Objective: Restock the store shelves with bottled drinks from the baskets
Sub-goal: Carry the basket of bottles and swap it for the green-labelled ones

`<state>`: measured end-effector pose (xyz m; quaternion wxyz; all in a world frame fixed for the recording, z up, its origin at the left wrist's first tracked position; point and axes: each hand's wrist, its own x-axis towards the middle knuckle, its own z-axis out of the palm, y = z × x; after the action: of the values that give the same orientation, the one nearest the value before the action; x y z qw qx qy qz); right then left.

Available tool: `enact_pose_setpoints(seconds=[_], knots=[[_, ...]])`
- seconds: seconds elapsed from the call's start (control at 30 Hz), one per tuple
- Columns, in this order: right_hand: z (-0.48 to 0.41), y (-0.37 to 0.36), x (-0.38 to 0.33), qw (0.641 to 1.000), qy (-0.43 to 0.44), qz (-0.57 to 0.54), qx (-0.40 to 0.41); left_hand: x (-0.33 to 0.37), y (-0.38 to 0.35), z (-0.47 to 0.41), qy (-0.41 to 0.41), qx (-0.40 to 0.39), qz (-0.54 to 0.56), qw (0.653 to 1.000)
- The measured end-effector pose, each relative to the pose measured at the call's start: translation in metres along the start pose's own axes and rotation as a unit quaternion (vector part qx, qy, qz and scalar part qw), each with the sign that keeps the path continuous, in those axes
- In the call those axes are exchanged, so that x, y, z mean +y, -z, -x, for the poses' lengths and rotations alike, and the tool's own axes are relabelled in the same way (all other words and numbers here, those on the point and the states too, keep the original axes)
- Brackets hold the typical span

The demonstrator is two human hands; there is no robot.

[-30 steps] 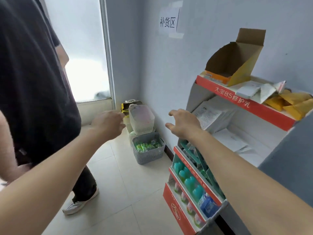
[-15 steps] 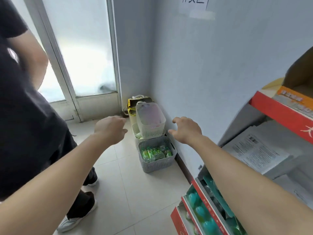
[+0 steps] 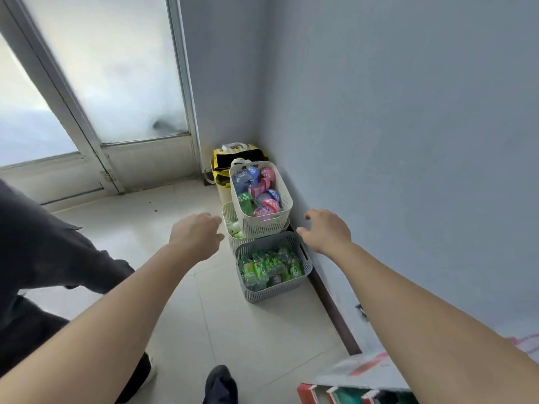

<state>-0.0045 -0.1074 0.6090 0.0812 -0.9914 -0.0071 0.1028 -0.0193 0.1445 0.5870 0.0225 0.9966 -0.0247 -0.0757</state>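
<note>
— Spotted the bottled drinks (image 3: 268, 268)?
— Found them green-labelled and packed into the grey basket (image 3: 274, 291), down on the floor (image 3: 175, 287), close against the wall (image 3: 408, 141).
— And behind that basket?
— Saw a white basket (image 3: 262, 227) full of pink, blue and green packs (image 3: 256, 189), stacked on a second white basket (image 3: 229, 209), with a yellow and black bag (image 3: 233, 153) in the corner beyond.
— Noted the hands?
— Caught the left hand (image 3: 197, 234) stretched out just left of the white baskets, fingers (image 3: 214, 221) loosely curled, holding nothing. Caught the right hand (image 3: 326, 231) out near the grey basket's far right corner, fingers (image 3: 310, 214) spread and relaxed, also holding nothing. Could not tell touching from hovering there.
— Anything else?
— Made out a person's dark clothing (image 3: 43, 252) at the left, a dark shoe (image 3: 220, 383) at the bottom edge, and a red-edged shelf (image 3: 335, 392) corner at lower right, blurred.
</note>
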Motion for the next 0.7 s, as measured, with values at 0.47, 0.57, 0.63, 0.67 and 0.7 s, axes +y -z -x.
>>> enact_pose_setpoints(seconds=[0.47,0.57,0.63,0.67,0.7], knots=[[-0.201,-0.093,0.059,0.991,-0.07,0.002,-0.111,0.004,-0.125,-0.198,0.017,-0.155,0.024,0.987],[-0.245,-0.117,0.082,0.99,-0.071,0.004,-0.121,0.012,-0.166,-0.231,0.041,-0.181,0.047,0.982],[-0.27,-0.138,0.095,0.988,-0.077,0.002,-0.131,0.016,-0.197,-0.249,0.058,-0.2,0.061,0.976],[-0.282,-0.15,0.101,0.988,-0.08,0.0,-0.134,0.017,-0.214,-0.257,0.067,-0.206,0.07,0.974],[-0.293,-0.163,0.107,0.987,-0.084,-0.003,-0.137,0.017,-0.231,-0.266,0.075,-0.211,0.077,0.971]])
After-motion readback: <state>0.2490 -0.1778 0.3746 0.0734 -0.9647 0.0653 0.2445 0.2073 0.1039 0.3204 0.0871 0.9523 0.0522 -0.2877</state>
